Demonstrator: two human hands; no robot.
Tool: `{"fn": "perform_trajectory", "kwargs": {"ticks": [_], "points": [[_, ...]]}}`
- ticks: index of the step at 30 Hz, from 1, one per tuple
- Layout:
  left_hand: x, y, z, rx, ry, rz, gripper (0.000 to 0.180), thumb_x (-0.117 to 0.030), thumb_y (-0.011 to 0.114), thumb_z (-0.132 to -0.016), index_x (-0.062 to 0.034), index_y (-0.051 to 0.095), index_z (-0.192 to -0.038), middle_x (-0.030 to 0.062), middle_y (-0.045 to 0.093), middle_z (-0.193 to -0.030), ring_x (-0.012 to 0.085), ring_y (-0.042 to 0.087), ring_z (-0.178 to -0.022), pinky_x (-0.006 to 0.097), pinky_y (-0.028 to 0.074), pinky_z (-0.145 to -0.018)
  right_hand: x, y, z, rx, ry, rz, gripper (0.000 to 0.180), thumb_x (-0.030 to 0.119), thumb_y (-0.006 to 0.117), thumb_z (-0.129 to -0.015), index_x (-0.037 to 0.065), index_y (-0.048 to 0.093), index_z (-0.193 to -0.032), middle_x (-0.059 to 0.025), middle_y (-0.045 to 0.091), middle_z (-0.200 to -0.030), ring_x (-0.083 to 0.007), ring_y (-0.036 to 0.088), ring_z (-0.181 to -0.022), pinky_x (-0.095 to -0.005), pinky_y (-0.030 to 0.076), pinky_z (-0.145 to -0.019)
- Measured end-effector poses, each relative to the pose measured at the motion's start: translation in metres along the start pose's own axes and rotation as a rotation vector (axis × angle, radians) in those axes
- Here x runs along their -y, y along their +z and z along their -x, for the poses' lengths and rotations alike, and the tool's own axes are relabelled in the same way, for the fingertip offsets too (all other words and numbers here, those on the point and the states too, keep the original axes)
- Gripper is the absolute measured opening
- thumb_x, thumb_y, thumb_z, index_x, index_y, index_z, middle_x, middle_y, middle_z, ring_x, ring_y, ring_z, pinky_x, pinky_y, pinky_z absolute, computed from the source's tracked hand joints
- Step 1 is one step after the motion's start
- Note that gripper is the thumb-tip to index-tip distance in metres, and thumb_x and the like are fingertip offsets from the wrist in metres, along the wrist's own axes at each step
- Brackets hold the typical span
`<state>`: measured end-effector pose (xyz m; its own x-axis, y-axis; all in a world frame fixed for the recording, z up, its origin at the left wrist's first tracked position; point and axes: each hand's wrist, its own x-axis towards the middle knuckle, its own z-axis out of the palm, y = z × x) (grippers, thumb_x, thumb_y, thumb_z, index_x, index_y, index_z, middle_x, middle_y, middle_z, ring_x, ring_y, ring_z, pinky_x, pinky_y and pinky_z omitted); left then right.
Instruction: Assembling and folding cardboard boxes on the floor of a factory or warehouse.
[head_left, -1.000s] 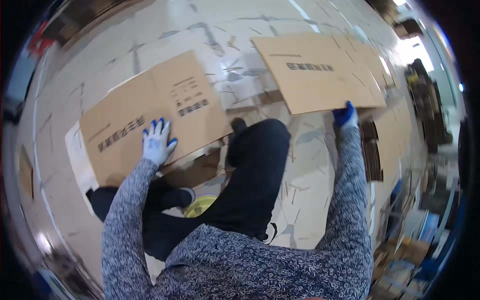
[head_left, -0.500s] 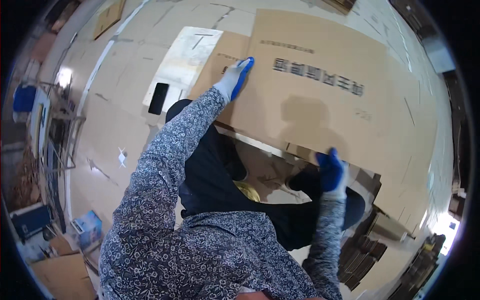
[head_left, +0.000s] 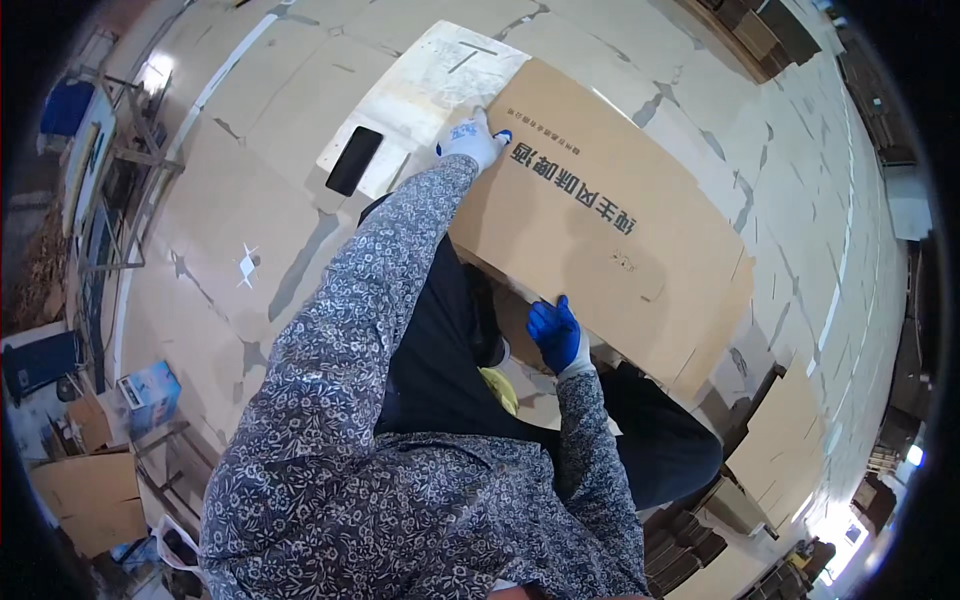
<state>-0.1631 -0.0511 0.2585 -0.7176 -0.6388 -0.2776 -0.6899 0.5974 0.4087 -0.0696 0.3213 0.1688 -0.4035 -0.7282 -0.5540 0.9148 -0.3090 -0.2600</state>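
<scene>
A flattened brown cardboard box [head_left: 545, 215] with a row of dark printing lies across a pale board [head_left: 440, 65] in front of me. My left hand [head_left: 475, 142], in a white and blue glove, is at the cardboard's far left edge, its thumb stretched over the top and its fingers spread. My right hand [head_left: 558, 335], in a blue-palmed glove, is at the near edge, with its thumb up against the rim and its fingers curled in. Those fingertips are partly hidden, but the cardboard appears pinched there.
A black phone [head_left: 354, 161] lies on the board left of the cardboard. Stacks of folded cardboard [head_left: 685, 550] stand beside my right leg. More cardboard [head_left: 735, 30] is at the far right. A metal rack [head_left: 135, 170] and a blue box [head_left: 150, 397] are at the left.
The upper cardboard has come down and left, now covering the printed piece beneath it. My right hand has moved left with it along the near edge. My view has turned somewhat.
</scene>
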Motion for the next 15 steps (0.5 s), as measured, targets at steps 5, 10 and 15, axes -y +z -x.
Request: {"fn": "perform_trajectory", "kwargs": {"ticks": [5,10,15], "points": [[0.003,-0.003,0.001,0.067,-0.098,-0.016,0.073,-0.061,0.059,-0.088,-0.0063,0.049,-0.136,0.0183,0.066,-0.120,0.0320,0.064,-0.112,0.047,0.048,-0.093,0.006,0.014,-0.005,-0.008,-0.005,0.586,0.033,0.042,0.048,-0.102,0.010,0.053,-0.099,-0.0016,0.049,-0.087,-0.0163,0.046,-0.074,-0.0313,0.040,-0.067],[-0.005,-0.009,-0.014,0.053,-0.117,-0.090,0.073,-0.069,0.054,-0.086,-0.0061,0.062,-0.123,0.0186,0.069,-0.111,0.0333,0.067,-0.106,0.051,0.049,-0.088,0.004,-0.010,-0.032,0.105,0.065,0.372,0.036,0.046,0.050,-0.100,0.009,0.054,-0.103,-0.0031,0.052,-0.091,-0.0182,0.050,-0.080,-0.0327,0.043,-0.070],[-0.003,-0.001,-0.019,0.068,-0.076,-0.202,0.082,-0.077,0.045,-0.086,-0.0057,0.067,-0.120,0.0221,0.067,-0.117,0.0382,0.064,-0.111,0.056,0.048,-0.091,0.006,0.054,-0.016,-0.242,0.104,0.276,0.035,0.040,0.054,-0.097,0.008,0.054,-0.112,-0.0141,0.058,-0.110,-0.0277,0.056,-0.102,-0.0412,0.048,-0.086]]}}
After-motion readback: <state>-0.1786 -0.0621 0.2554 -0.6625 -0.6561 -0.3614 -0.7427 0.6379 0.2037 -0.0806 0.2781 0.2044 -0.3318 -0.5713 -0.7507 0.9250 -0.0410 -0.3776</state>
